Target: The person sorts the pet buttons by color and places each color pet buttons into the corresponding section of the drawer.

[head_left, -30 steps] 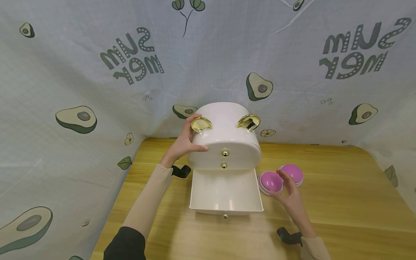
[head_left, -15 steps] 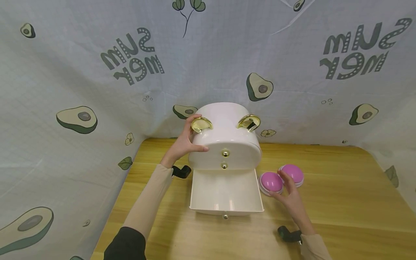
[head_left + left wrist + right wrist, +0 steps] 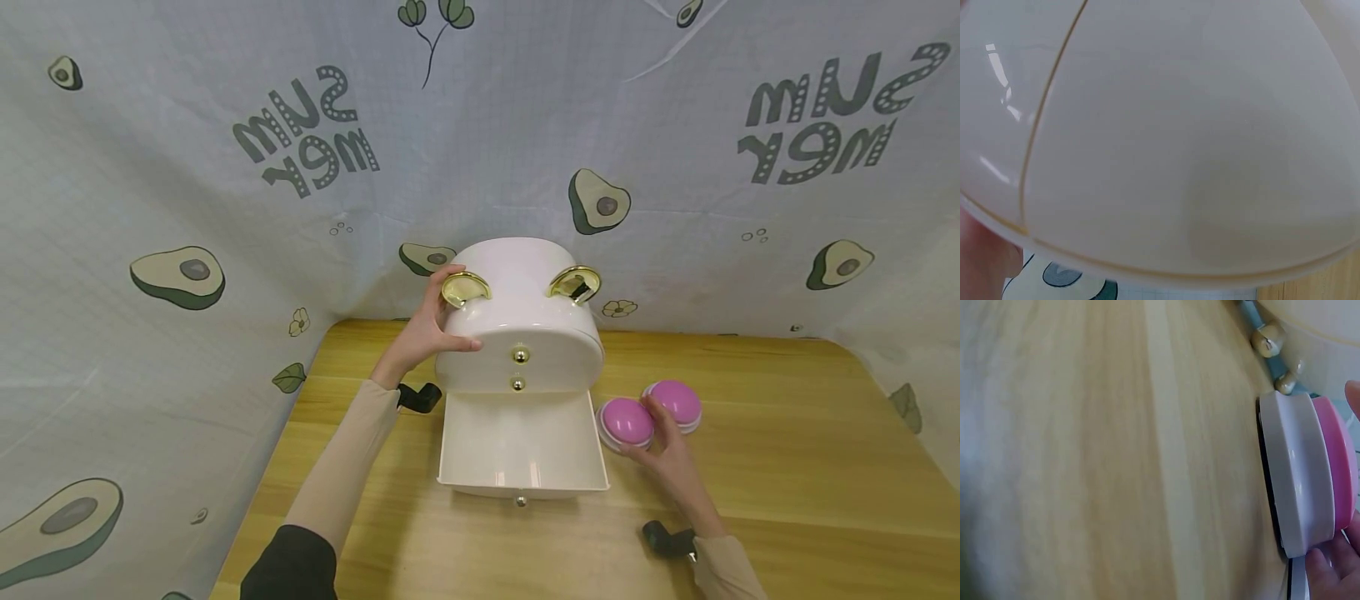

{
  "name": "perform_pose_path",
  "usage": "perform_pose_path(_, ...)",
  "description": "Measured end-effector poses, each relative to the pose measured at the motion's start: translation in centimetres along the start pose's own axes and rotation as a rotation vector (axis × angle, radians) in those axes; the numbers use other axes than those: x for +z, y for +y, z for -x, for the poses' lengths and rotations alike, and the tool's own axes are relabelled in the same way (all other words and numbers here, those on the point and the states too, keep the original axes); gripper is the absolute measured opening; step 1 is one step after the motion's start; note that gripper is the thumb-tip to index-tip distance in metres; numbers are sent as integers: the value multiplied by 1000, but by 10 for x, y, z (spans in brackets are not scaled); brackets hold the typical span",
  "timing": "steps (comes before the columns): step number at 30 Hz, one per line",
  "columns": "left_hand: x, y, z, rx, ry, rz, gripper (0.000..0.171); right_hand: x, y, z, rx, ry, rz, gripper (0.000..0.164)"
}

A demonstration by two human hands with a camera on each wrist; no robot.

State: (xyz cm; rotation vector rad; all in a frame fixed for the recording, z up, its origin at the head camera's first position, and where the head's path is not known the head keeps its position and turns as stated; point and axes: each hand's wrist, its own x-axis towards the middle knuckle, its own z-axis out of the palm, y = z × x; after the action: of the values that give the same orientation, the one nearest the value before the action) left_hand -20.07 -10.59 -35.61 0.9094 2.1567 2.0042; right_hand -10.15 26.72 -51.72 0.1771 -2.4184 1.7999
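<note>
In the head view, a glossy white drawer box (image 3: 517, 283) with gold ears stands on the table, its lowest drawer (image 3: 525, 442) pulled out. My left hand (image 3: 423, 329) holds the box's left side, thumb on the front face and fingers behind the gold ear (image 3: 466, 288). To the right of the drawer sits a round push button (image 3: 627, 420) with a pink top and white base. My right hand (image 3: 671, 467) grips it by its edges, thumb at the near side. In the right wrist view, fingers (image 3: 1322, 569) touch the side of that push button (image 3: 1300, 475), which rests on the table.
A second pink push button (image 3: 677, 403) sits behind my right fingers. Small gold knobs (image 3: 521, 355) mark the upper drawers, which are closed. Behind the wooden table (image 3: 787, 433) hangs a white cloth (image 3: 480, 125) printed with avocados.
My right thumb and fingers have come in closer around the nearer pink push button. The left hand, box and drawer have stayed in place.
</note>
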Motion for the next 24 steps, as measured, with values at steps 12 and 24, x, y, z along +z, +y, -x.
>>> perform_pose_path(12, -6, -27, -4, 33, 3, -1, 105, 1, 3, -2, 54, -17, 91, 91)
perform_pose_path(24, -6, -28, -5, 46, 3, 9, 103, -1, 7, -4, 100, -10, 183, 92)
